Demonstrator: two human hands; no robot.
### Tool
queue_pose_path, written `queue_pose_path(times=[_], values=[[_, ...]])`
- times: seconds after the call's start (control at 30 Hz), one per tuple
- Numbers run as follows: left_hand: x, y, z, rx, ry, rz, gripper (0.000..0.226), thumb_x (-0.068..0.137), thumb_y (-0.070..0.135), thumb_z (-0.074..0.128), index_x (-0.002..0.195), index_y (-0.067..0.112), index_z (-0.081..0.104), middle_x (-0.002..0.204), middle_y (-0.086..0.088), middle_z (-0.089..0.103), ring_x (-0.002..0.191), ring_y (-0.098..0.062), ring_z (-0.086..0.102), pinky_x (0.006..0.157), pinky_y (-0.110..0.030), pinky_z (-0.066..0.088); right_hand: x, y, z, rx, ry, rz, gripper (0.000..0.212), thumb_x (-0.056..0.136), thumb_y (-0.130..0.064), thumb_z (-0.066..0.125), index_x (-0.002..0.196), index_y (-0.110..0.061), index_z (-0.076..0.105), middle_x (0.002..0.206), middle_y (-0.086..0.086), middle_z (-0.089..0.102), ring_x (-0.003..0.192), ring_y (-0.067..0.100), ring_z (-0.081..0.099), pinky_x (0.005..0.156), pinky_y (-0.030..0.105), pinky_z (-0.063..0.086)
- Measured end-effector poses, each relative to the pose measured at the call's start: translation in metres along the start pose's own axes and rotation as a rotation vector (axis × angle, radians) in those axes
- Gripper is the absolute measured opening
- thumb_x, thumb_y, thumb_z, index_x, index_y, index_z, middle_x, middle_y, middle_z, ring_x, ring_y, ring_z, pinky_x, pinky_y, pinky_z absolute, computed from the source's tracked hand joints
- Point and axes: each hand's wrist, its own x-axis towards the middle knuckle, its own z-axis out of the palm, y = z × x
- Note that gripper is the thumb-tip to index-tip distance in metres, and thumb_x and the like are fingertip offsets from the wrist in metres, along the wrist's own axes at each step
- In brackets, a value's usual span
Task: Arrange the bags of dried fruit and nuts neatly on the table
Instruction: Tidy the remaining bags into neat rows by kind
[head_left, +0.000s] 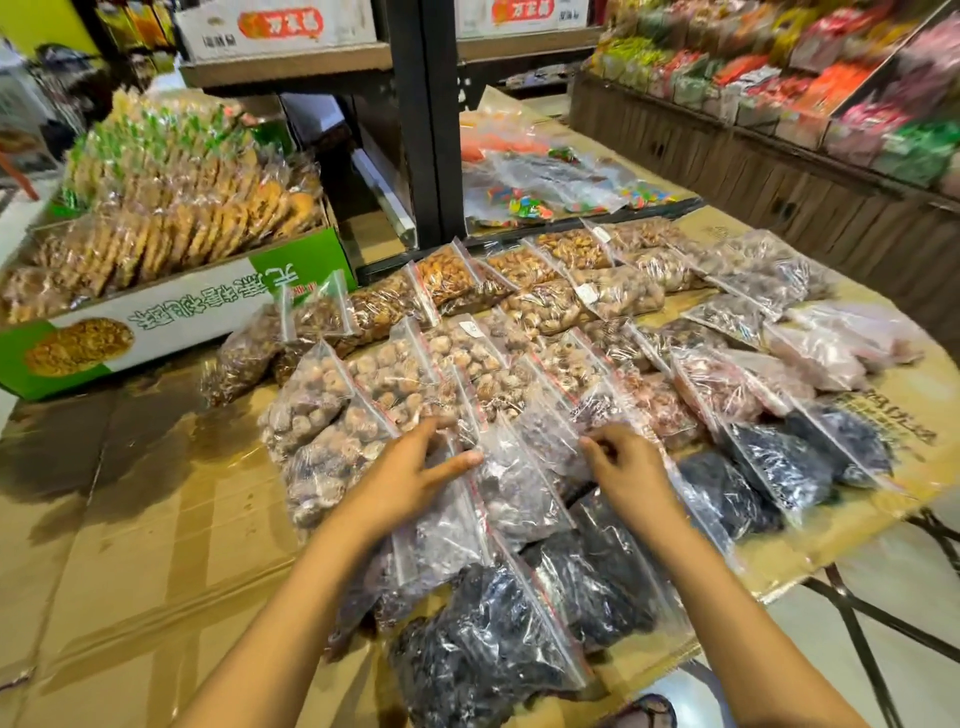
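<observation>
Bags (511, 483) under both hands (519, 473)

Clear zip bags of dried fruit and nuts (519, 364) lie overlapping in slanted rows on the cardboard-covered table (130, 519), right of the green-and-white box (171, 322). Golden nuts are farthest from it at back, pale brown ones mid, black dried fruit (519, 639) nearest the front edge.

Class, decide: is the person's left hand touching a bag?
Touching. The head view shows the left hand lying flat on a clear bag, fingers pressed on the plastic with no gap.
</observation>
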Motion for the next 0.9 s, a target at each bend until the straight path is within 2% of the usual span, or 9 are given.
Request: queue_pose_path(times=[0.03,0.1,0.17,0.3,0.37,0.47,0.6,0.73,0.9], values=[[0.006,0.0,0.004,0.014,-0.018,-0.018,0.074,0.065,0.075,0.054,0.123,0.029,0.049,0.123,-0.004,0.059,0.109,-0.02,0.058,0.095,-0.042,0.048,-0.002,0.001,0.0,0.044,-0.011,0.025,0.013,0.094,-0.01,0.053,0.084,-0.006,0.061,0.067,0.003,0.06,0.052,-0.001,0.055,0.044,0.009,0.037],[0.015,-0.004,0.011,-0.011,0.034,-0.051,0.064,0.062,0.077,0.057,0.099,0.025,0.057,0.093,0.002,0.064,0.079,-0.015,0.059,0.078,-0.037,0.052,-0.002,0.009,-0.001,0.115,0.002,0.084,0.018,0.095,-0.013,0.052,0.082,-0.004,0.061,0.066,0.007,0.059,0.056,0.008,0.055,0.044,0.009,0.038],[0.019,-0.004,0.015,-0.099,0.124,-0.065,0.064,0.06,0.077,0.061,0.08,0.017,0.056,0.069,0.005,0.057,0.06,-0.012,0.05,0.063,-0.033,0.043,0.002,0.015,-0.004,0.135,-0.003,0.116,0.019,0.095,-0.015,0.052,0.081,-0.005,0.061,0.068,0.008,0.061,0.061,0.015,0.053,0.047,0.009,0.038],[0.025,0.004,0.021,-0.213,0.266,-0.06,0.044,0.072,0.045,0.071,0.059,0.015,0.042,0.04,0.009,0.044,0.039,-0.003,0.038,0.05,-0.025,0.033,0.007,0.007,-0.018,0.209,-0.053,0.089,0.022,0.093,-0.014,0.056,0.072,-0.008,0.06,0.056,-0.003,0.052,0.047,0.003,0.045,0.043,0.009,0.032],[0.028,0.004,0.023,-0.198,0.328,-0.073,0.043,0.075,0.04,0.072,0.059,0.012,0.043,0.04,0.005,0.051,0.038,-0.004,0.047,0.049,-0.023,0.041,0.004,0.002,-0.025,0.242,-0.085,0.064,0.026,0.092,-0.012,0.056,0.066,-0.01,0.056,0.052,-0.004,0.048,0.037,-0.001,0.041,0.039,0.008,0.031],[0.033,0.0,0.022,-0.226,0.413,-0.097,0.046,0.069,0.049,0.071,0.059,0.012,0.045,0.044,-0.003,0.054,0.053,-0.026,0.063,0.063,-0.037,0.053,0.001,0.005,-0.029,0.21,-0.1,0.052,0.027,0.092,-0.013,0.056,0.065,-0.011,0.055,0.049,-0.007,0.044,0.036,-0.001,0.038,0.04,0.01,0.031],[0.037,0.009,0.023,-0.191,0.438,-0.094,0.047,0.068,0.052,0.067,0.059,0.011,0.046,0.038,0.002,0.046,0.038,-0.012,0.045,0.052,-0.033,0.048,0.002,0.013,-0.029,0.184,-0.128,0.081,0.025,0.092,-0.012,0.056,0.068,-0.01,0.056,0.051,-0.004,0.046,0.036,0.001,0.036,0.039,0.011,0.03],[0.037,0.011,0.027,-0.196,0.274,-0.087,0.053,0.063,0.064,0.063,0.069,0.013,0.05,0.058,-0.001,0.06,0.054,-0.018,0.059,0.062,-0.038,0.053,0.001,0.016,-0.031,0.174,-0.164,0.095,0.024,0.092,-0.012,0.057,0.068,-0.014,0.056,0.041,-0.01,0.048,0.035,0.002,0.034,0.038,0.012,0.027],[0.032,0.014,0.018,-0.249,0.306,0.075,0.039,0.073,0.055,0.064,0.086,0.02,0.052,0.078,-0.007,0.06,0.07,-0.019,0.059,0.063,-0.031,0.05,0.001,0.011,-0.038,0.154,-0.135,0.1,0.008,0.09,-0.015,0.061,0.083,-0.012,0.06,0.054,-0.005,0.047,0.036,0.001,0.034,0.037,0.013,0.026]])
